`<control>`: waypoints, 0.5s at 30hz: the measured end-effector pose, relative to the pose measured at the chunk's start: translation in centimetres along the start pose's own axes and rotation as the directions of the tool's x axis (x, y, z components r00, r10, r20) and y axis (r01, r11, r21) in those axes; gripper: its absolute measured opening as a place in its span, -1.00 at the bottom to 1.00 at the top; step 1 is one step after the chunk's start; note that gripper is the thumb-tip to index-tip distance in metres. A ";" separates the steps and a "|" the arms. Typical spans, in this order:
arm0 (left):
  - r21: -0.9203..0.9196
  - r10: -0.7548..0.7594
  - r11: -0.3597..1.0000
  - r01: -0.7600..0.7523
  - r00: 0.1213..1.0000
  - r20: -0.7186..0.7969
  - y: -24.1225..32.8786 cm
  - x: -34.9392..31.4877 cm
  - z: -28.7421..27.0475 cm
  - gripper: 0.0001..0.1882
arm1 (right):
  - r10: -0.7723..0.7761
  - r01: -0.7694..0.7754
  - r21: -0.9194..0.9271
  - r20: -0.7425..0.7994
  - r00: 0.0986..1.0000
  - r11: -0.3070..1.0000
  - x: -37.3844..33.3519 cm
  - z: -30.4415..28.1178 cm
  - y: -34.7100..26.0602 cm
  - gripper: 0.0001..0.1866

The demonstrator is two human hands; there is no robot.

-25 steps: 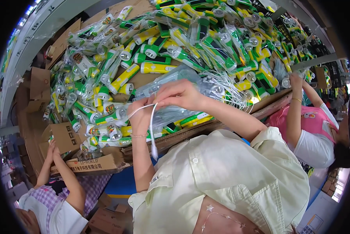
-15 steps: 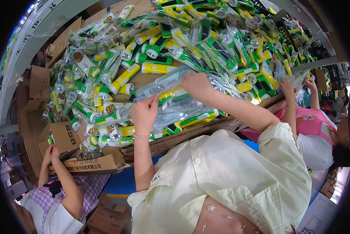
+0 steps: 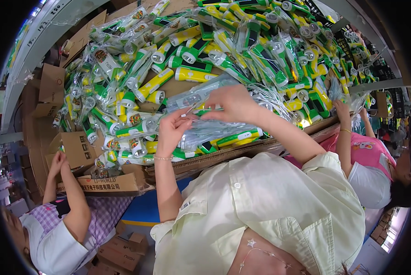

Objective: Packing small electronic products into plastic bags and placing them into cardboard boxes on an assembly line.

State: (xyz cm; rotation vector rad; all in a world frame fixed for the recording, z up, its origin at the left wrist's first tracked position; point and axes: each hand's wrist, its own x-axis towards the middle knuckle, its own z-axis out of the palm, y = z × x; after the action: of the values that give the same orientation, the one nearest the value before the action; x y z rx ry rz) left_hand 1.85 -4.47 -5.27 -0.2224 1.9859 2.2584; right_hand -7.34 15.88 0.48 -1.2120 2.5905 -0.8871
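Note:
Over a pile of clear plastic bags (image 3: 210, 133), my two hands are close together. My left hand (image 3: 173, 130), with a bracelet at its wrist, pinches what looks like the edge of a clear bag between thumb and fingers. Just right of it, my right hand (image 3: 230, 105) has curled fingers pointing left. What it grips is hidden by its own fingers; a bit of yellow shows beside them. A bagged flashlight (image 3: 191, 99) lies just beyond the hands. Next to my right hand, white cables (image 3: 276, 101) lie in a bundle.
Green and yellow flashlights (image 3: 191, 75), some bagged, heap in a large cardboard box (image 3: 205, 166). At left, a co-worker's hands (image 3: 58, 162) are beside a small carton (image 3: 79, 149); at right, another co-worker's hand (image 3: 342, 110) reaches in. Metal shelf posts (image 3: 19, 78) frame the sides.
My right hand has come left and down, close to my left hand. My left hand's fingers have curled in more. The whole view has shifted slightly.

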 end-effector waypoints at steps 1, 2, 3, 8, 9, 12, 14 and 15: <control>0.002 -0.002 1.000 0.002 1.000 -0.004 -0.2 -0.1 -0.5 -0.72 | -0.115 0.110 -0.110 -0.038 0.993 0.988 -0.5 1.0 -0.2 -0.76; -0.011 -0.008 1.000 0.009 1.000 0.026 -0.1 -0.1 -0.7 -0.70 | -0.233 0.213 -0.226 -0.063 0.970 0.950 -0.9 1.9 0.1 -0.77; -0.023 -0.017 1.000 0.018 0.998 0.058 -0.1 -0.1 -0.7 -0.68 | -0.233 0.214 -0.225 -0.063 0.970 0.951 -1.1 2.8 0.6 -0.77; 0.075 -0.069 0.995 0.068 0.998 0.000 0.0 -0.1 -0.5 -0.69 | 0.004 -0.005 -0.009 -0.089 0.996 1.000 -1.0 3.8 1.9 -0.78; 0.071 -0.060 0.996 0.060 0.998 0.002 -0.2 -0.1 -0.5 -0.69 | 0.005 -0.005 -0.010 -0.088 0.996 1.000 -0.8 3.6 2.0 -0.78; 0.081 -0.060 0.995 0.059 0.998 0.016 -0.5 0.0 -0.6 -0.70 | 0.267 -0.256 0.210 -0.027 0.963 0.944 -0.7 3.3 2.0 -0.74; 0.084 -0.066 0.994 0.063 0.997 0.026 -0.5 0.0 -0.5 -0.70 | 0.103 -0.095 -0.180 0.033 0.994 0.979 -1.1 3.4 1.5 -0.63; 0.087 -0.070 0.994 0.067 0.997 0.034 -0.5 0.0 -0.4 -0.70 | 0.105 -0.097 -0.179 0.033 0.994 0.979 -1.0 3.3 1.4 -0.63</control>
State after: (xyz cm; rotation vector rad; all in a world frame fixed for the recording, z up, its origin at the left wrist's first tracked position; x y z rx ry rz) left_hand 1.96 -4.84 -5.77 -0.2343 2.0191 2.1157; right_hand -6.36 15.86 -3.14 -1.1142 2.7176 -0.6159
